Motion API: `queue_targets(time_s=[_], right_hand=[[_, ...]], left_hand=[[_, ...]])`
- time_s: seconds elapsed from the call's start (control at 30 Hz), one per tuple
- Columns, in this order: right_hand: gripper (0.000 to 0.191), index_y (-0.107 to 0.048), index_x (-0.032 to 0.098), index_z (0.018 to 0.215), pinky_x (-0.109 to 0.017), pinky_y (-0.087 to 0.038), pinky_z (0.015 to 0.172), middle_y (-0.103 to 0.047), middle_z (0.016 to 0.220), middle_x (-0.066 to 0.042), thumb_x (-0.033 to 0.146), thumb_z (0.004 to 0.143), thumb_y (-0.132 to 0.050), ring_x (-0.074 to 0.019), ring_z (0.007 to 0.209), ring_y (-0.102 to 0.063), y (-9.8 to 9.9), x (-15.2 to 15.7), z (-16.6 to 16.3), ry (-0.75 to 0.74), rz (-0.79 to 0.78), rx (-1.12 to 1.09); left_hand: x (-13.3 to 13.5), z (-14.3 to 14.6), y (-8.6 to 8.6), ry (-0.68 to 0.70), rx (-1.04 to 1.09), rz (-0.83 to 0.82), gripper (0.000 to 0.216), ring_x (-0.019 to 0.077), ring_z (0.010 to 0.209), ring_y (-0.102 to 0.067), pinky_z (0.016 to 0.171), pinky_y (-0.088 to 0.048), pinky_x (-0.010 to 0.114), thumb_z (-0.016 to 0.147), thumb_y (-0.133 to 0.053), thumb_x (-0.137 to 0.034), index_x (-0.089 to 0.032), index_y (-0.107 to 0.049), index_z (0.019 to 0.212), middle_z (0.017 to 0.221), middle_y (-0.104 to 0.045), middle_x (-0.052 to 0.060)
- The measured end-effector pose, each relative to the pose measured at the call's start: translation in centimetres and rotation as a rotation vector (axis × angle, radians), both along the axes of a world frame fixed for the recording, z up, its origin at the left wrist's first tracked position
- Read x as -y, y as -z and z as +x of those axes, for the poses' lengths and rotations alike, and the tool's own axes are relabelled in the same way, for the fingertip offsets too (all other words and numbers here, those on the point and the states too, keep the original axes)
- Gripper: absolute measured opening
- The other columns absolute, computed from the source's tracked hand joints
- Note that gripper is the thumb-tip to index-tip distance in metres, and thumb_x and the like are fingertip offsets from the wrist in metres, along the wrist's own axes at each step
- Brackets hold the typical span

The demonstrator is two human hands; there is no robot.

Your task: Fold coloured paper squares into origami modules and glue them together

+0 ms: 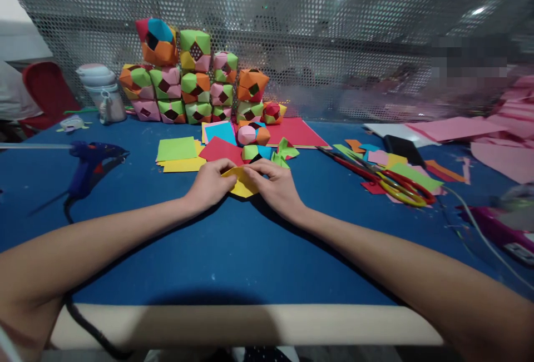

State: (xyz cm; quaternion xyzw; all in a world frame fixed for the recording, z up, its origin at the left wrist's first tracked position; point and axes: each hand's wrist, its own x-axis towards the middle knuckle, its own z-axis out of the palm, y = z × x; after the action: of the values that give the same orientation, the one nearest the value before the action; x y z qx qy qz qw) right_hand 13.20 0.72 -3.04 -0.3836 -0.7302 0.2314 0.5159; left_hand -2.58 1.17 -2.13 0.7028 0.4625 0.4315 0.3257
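Observation:
A yellow paper piece (pixel 243 184) lies on the blue table (pixel 233 245) in the middle. My left hand (pixel 209 184) presses on its left side with the fingers pinched over the fold. My right hand (pixel 276 183) holds its right side, fingers curled on the paper's top edge. Just beyond the hands lie green and yellow paper squares (pixel 177 150), a red sheet (pixel 220 149) and a folded green piece (pixel 284 153). A small paper cube (pixel 252 134) sits behind them.
A stack of several coloured paper cubes (pixel 189 81) stands against the mesh wall. A blue glue gun (pixel 92 164) lies at the left, with a white jar (pixel 102 92) behind it. Red-and-yellow scissors (pixel 390 180) and paper scraps lie at the right, pink sheets (pixel 454 127) beyond.

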Motion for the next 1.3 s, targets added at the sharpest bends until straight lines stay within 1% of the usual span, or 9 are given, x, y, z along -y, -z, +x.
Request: queue_targets(time_s=[0.17, 0.23, 0.33, 0.43, 0.53, 0.7, 1.0, 1.2, 1.3], right_hand=[[0.029, -0.060, 0.019, 0.104, -0.030, -0.048, 0.072, -0.062, 0.099, -0.006, 0.034, 0.080, -0.059, -0.0167, 0.084, -0.059, 0.2, -0.2, -0.2, 0.041, -0.096, -0.086], [0.022, -0.059, 0.018, 0.097, -0.029, -0.047, 0.067, -0.063, 0.090, -0.005, 0.031, 0.079, -0.058, -0.0157, 0.076, -0.058, 0.2, -0.3, -0.2, 0.062, -0.129, -0.082], [0.012, -0.057, 0.018, 0.087, -0.027, -0.044, 0.063, -0.061, 0.081, -0.003, 0.027, 0.079, -0.056, -0.0139, 0.068, -0.054, 0.1, -0.2, -0.3, 0.104, -0.062, -0.041], [0.015, -0.053, 0.019, 0.088, -0.027, -0.042, 0.060, -0.058, 0.078, -0.001, 0.027, 0.076, -0.059, -0.0132, 0.064, -0.050, 0.2, -0.2, -0.3, 0.136, -0.017, -0.047], [0.019, -0.047, 0.020, 0.086, -0.026, -0.039, 0.056, -0.051, 0.072, 0.002, 0.026, 0.073, -0.061, -0.0120, 0.059, -0.046, 0.5, -0.5, -0.3, 0.115, -0.067, -0.081], [0.009, -0.044, 0.020, 0.074, -0.026, -0.038, 0.060, -0.046, 0.070, 0.002, 0.018, 0.074, -0.053, -0.0119, 0.063, -0.044, 0.5, -0.3, -0.4, 0.072, 0.029, -0.034], [0.014, -0.047, 0.019, 0.073, -0.027, -0.039, 0.064, -0.046, 0.074, 0.000, 0.006, 0.069, -0.044, -0.0135, 0.070, -0.045, 0.1, 0.0, -0.4, 0.019, 0.173, 0.029], [0.013, -0.055, 0.019, 0.075, -0.029, -0.041, 0.072, -0.051, 0.080, -0.002, 0.021, 0.084, -0.045, -0.0148, 0.079, -0.051, -0.3, 0.3, -0.2, -0.028, 0.095, 0.057], [0.009, -0.056, 0.018, 0.083, -0.029, -0.043, 0.071, -0.054, 0.083, -0.003, 0.025, 0.083, -0.051, -0.0143, 0.077, -0.051, -0.1, 0.1, -0.3, -0.023, 0.010, -0.006]], left_hand=[[-0.2, 0.0, 0.0, -0.111, 0.149, -0.058, 0.005, 0.0094, 0.060, -0.047, 0.054, -0.036, 0.021, 0.068, -0.056, -0.017, -0.016, -0.056, 0.073, 0.066, -0.054, -0.003], [-0.3, 0.1, 0.0, -0.137, 0.151, -0.071, 0.007, 0.0084, 0.056, -0.044, 0.052, -0.033, 0.021, 0.066, -0.058, -0.016, -0.016, -0.052, 0.069, 0.062, -0.049, -0.005], [-0.2, 0.1, 0.0, -0.117, 0.120, -0.096, 0.013, 0.0078, 0.053, -0.040, 0.049, -0.031, 0.021, 0.063, -0.061, -0.015, -0.016, -0.048, 0.064, 0.057, -0.044, -0.006], [0.1, 0.2, -0.2, -0.112, 0.114, -0.106, 0.017, 0.0074, 0.052, -0.039, 0.048, -0.030, 0.020, 0.063, -0.063, -0.016, -0.017, -0.045, 0.062, 0.055, -0.043, -0.007], [0.3, 0.3, -0.3, -0.130, 0.130, -0.119, 0.018, 0.0072, 0.052, -0.039, 0.047, -0.031, 0.019, 0.065, -0.062, -0.017, -0.017, -0.044, 0.062, 0.056, -0.042, -0.007], [0.6, 0.5, -0.5, -0.081, 0.162, -0.183, 0.009, 0.0084, 0.052, -0.045, 0.043, -0.040, 0.019, 0.070, -0.059, -0.019, -0.016, -0.050, 0.071, 0.063, -0.048, -0.004], [0.8, 0.8, -0.6, -0.062, 0.230, -0.240, 0.007, 0.0081, 0.050, -0.048, 0.041, -0.044, 0.020, 0.072, -0.058, -0.014, -0.015, -0.051, 0.070, 0.061, -0.049, -0.004], [0.5, 0.8, -0.4, -0.068, 0.281, -0.240, 0.007, 0.0073, 0.049, -0.048, 0.042, -0.041, 0.019, 0.071, -0.057, -0.012, -0.015, -0.051, 0.070, 0.061, -0.051, -0.004], [0.5, 0.8, -0.4, -0.055, 0.288, -0.229, 0.008, 0.0075, 0.049, -0.047, 0.043, -0.039, 0.019, 0.071, -0.059, -0.015, -0.015, -0.051, 0.070, 0.060, -0.050, -0.004]])
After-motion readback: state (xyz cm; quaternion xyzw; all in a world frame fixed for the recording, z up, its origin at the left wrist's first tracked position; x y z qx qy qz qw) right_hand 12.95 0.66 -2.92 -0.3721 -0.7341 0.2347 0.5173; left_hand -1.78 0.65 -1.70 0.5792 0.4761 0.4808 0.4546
